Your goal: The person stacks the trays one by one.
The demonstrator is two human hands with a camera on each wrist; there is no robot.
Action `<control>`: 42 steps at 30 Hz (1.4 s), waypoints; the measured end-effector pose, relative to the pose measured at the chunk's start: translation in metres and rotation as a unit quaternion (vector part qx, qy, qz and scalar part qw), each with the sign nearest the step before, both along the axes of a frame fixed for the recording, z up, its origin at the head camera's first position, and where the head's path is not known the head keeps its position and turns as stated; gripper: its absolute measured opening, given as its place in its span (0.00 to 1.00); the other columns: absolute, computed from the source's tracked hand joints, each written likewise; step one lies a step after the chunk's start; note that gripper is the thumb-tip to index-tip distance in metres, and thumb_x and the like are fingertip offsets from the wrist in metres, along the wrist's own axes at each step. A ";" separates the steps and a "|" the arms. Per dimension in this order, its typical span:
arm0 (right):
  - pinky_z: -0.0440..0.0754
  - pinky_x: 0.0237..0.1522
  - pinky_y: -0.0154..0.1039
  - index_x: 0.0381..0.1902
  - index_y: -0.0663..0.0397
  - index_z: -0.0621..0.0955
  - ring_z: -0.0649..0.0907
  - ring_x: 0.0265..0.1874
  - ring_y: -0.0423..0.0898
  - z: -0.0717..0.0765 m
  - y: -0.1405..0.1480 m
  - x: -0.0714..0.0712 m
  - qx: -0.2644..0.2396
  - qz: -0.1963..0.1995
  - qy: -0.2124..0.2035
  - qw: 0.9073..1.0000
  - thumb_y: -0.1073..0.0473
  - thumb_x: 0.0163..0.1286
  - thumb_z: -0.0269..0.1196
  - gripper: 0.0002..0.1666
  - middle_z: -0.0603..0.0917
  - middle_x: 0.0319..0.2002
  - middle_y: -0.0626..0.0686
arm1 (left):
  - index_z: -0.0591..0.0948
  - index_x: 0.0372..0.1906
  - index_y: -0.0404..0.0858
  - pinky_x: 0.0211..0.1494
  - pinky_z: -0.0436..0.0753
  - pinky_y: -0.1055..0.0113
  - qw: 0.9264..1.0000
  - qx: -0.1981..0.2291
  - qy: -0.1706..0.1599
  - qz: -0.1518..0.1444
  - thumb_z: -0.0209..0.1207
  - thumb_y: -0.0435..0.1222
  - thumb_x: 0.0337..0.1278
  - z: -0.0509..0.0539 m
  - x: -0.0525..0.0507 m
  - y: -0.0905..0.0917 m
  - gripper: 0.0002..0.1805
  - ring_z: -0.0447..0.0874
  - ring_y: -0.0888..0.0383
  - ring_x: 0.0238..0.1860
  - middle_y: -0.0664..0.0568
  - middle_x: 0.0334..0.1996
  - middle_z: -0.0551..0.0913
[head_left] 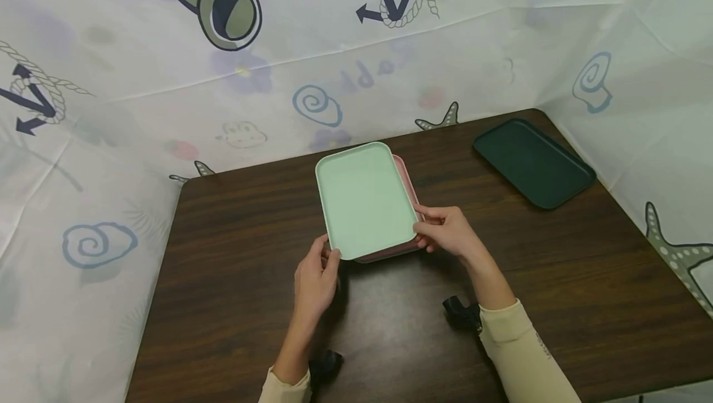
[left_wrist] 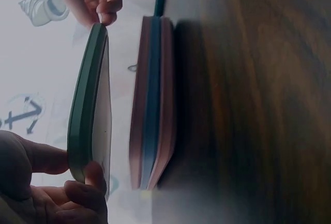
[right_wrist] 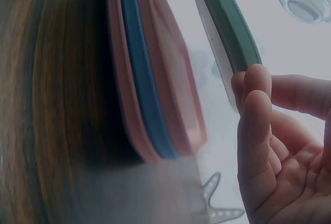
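left hand (head_left: 315,279), thumb and fingers pinching the near left corner of the pale green tray (head_left: 367,202); right hand (head_left: 450,231), likewise pinching its near right corner. the pale green tray is held raised, apart from the stack beneath it: upper pink tray (left_wrist: 137,105), blue tray (left_wrist: 151,105) and lower pink tray (left_wrist: 166,105), resting on the worktop (head_left: 239,248). far right, a dark green tray (head_left: 533,163) on the worktop; beyond, a printed cloth (head_left: 334,25).
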State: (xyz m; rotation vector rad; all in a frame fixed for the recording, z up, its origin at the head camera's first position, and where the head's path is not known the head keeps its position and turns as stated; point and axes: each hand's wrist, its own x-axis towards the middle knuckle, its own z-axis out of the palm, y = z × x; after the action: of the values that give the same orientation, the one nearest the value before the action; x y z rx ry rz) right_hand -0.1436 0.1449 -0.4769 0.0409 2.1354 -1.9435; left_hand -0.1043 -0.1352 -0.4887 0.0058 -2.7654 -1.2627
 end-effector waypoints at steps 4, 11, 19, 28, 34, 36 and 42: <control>0.82 0.24 0.38 0.66 0.60 0.73 0.85 0.20 0.44 -0.006 0.008 -0.002 0.003 -0.007 -0.009 1.000 0.65 0.66 0.63 0.30 0.86 0.26 0.62 | 0.77 0.62 0.43 0.35 0.74 0.58 1.000 -0.014 0.006 0.000 0.54 0.41 0.69 -0.004 -0.004 0.009 0.20 0.78 0.59 0.30 0.58 0.32 0.81; 0.82 0.23 0.37 0.66 0.62 0.73 0.83 0.18 0.41 -0.014 0.014 -0.005 0.000 -0.016 -0.023 1.000 0.67 0.66 0.63 0.30 0.85 0.24 0.60 | 0.79 0.60 0.44 0.33 0.73 0.57 0.999 -0.034 0.023 0.001 0.54 0.39 0.68 -0.013 -0.009 0.019 0.19 0.74 0.59 0.28 0.58 0.28 0.79; 0.82 0.23 0.36 0.66 0.61 0.73 0.83 0.18 0.41 -0.023 0.014 -0.004 0.009 -0.018 -0.038 0.999 0.66 0.66 0.62 0.30 0.85 0.23 0.57 | 0.80 0.61 0.47 0.41 0.77 0.50 0.998 -0.053 0.019 0.001 0.54 0.40 0.67 -0.017 -0.009 0.020 0.19 0.80 0.55 0.37 0.56 0.35 0.82; 0.82 0.23 0.37 0.67 0.61 0.72 0.83 0.18 0.41 -0.026 0.016 -0.007 0.011 -0.012 -0.036 0.999 0.66 0.67 0.62 0.30 0.86 0.24 0.58 | 0.77 0.65 0.50 0.43 0.77 0.47 0.997 -0.070 0.020 0.001 0.53 0.42 0.68 -0.022 -0.013 0.019 0.22 0.82 0.48 0.43 0.52 0.39 0.83; 0.82 0.24 0.38 0.67 0.61 0.73 0.84 0.19 0.42 -0.026 0.017 -0.007 0.014 -0.010 -0.038 0.999 0.65 0.67 0.62 0.30 0.86 0.25 0.60 | 0.76 0.66 0.47 0.34 0.76 0.50 0.995 -0.094 0.028 -0.001 0.54 0.44 0.68 -0.024 -0.013 0.019 0.23 0.80 0.47 0.34 0.51 0.33 0.81; 0.82 0.24 0.38 0.67 0.61 0.72 0.84 0.19 0.42 -0.026 0.017 -0.008 0.014 -0.010 -0.039 0.999 0.65 0.67 0.63 0.30 0.85 0.25 0.60 | 0.76 0.66 0.46 0.31 0.75 0.52 0.995 -0.100 0.025 -0.001 0.54 0.44 0.68 -0.024 -0.013 0.018 0.24 0.79 0.47 0.31 0.51 0.32 0.80; 0.82 0.24 0.37 0.68 0.64 0.71 0.83 0.19 0.41 -0.025 0.016 -0.006 0.017 -0.004 -0.035 0.999 0.66 0.67 0.62 0.31 0.85 0.24 0.57 | 0.72 0.70 0.44 0.29 0.73 0.56 0.994 -0.110 -0.001 -0.022 0.52 0.46 0.70 -0.024 -0.014 0.016 0.26 0.74 0.52 0.28 0.50 0.35 0.80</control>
State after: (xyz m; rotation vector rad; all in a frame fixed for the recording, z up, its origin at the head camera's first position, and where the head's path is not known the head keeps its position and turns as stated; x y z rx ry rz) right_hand -0.1500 0.1607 -0.5023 0.1235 2.1264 -1.8806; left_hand -0.1184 -0.1189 -0.5123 -0.0702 -2.9046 -0.9605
